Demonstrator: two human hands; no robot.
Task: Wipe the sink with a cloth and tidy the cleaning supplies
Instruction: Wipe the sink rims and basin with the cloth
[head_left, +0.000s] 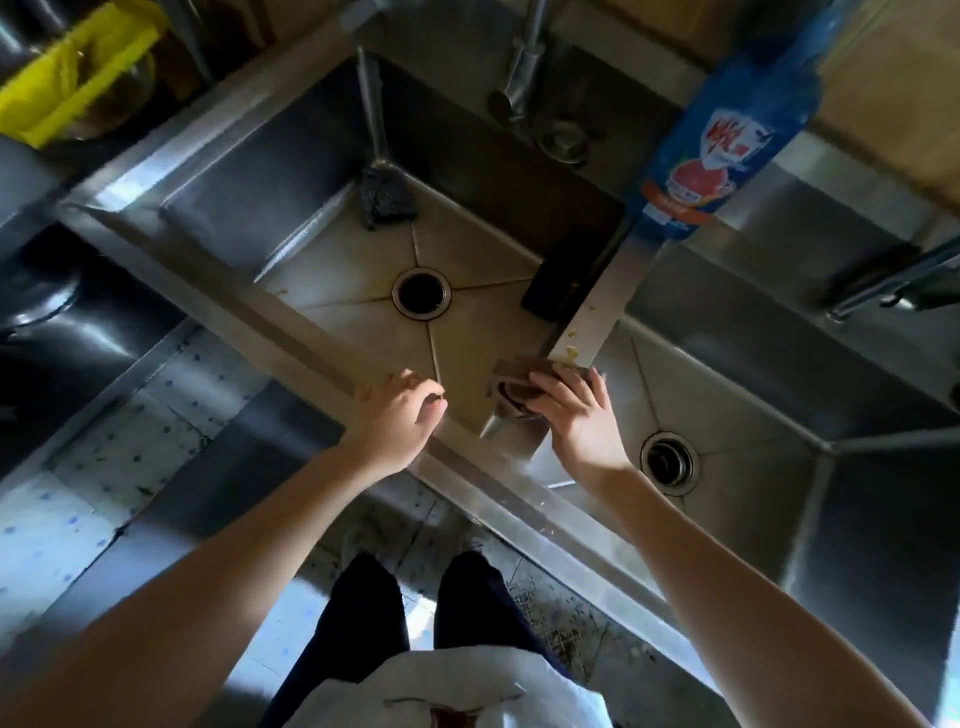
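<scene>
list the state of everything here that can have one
left hand: loosely curled, holding nothing
right hand: grips the cloth
cloth: bunched against the divider's near end
divider: spotted with yellowish bits
tap: no water seen
left drain: unplugged
right drain: no plug seen
bottle: upright, cap out of view
scrubber: leaning in the left basin's far corner

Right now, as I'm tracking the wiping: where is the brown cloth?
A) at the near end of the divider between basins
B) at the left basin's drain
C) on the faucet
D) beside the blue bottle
A: the right hand holds the brown cloth at the near end of the divider.
</scene>
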